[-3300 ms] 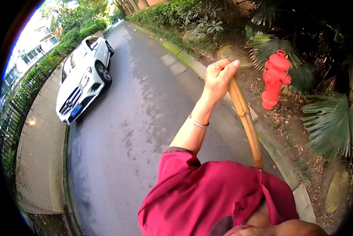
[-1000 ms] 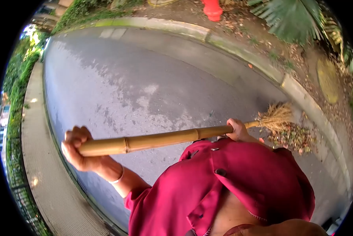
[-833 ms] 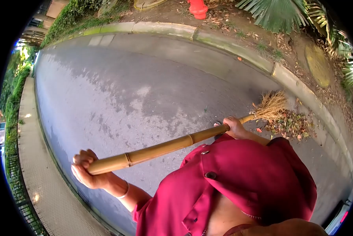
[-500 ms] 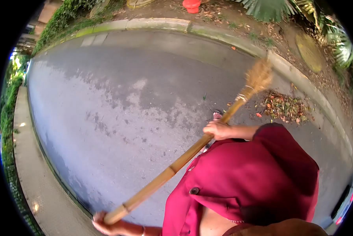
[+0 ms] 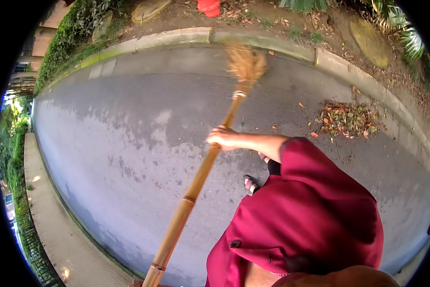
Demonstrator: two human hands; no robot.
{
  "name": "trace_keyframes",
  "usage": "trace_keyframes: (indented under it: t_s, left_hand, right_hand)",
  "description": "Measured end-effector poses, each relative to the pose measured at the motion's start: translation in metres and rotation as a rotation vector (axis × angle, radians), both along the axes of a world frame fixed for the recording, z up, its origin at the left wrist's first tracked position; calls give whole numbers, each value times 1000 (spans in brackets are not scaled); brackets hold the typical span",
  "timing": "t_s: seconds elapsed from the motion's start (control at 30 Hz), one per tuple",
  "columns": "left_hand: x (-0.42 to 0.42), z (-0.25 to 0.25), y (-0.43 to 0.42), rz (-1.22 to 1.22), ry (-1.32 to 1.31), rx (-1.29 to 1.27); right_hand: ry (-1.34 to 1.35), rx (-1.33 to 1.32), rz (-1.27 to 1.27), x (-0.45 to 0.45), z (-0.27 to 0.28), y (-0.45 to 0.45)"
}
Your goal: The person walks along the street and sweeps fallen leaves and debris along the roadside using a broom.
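Note:
A bamboo-handled broom slants across the view, its straw head blurred near the far curb. My right hand is closed around the upper part of the handle, the arm reaching forward from a dark red sleeve. At the bottom edge, my left hand shows only as a sliver beside the lower end of the handle; most of it is cut off by the frame. To the right of the broom head lies a pile of dry leaves, apart from the straw.
Grey asphalt spreads underfoot, with a few loose leaves on it. A stone curb curves along the far and right sides, with soil, plants and a red hydrant-like object beyond. A paved sidewalk runs along the left.
The broom head has swung left along the curb, away from the leaf pile. My right hand has moved left and forward with the handle; my left hand has dropped mostly out of frame.

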State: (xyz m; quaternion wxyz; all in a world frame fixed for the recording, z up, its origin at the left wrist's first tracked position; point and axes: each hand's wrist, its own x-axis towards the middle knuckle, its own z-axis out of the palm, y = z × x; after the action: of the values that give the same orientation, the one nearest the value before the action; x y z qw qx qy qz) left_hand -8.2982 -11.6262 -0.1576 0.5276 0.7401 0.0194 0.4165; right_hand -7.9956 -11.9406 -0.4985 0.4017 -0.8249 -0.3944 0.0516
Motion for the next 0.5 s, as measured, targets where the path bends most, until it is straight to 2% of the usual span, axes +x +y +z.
trace_keyframes:
  t_s: [0.07,0.13,0.2,0.27,0.37,0.4,0.5]
  left_hand:
    - [71,-2,-101,489,-203,-144]
    - [82,-22,-96,517,21,366]
    - [91,-52,-88,497,229,656]
    - [93,-72,-85,482,370,170]
    - [65,-77,-58,534,360,-161]
    - [48,-76,-50,484,302,-254]
    - [-27,-71,-34,504,180,-305]
  right_hand:
    - [27,-44,-128,-35,-10,-57]
    - [148,-94,-150,-74,-9,-115]
    - [257,-222,-186,-109,-25,-158]
    - [409,-433,-116,-126,4,-181]
    - [510,-436,-2,-151,42,-177]
    - [468,-391,8,-159,62,-170]
    - [354,-384,8,-191,52,-146]
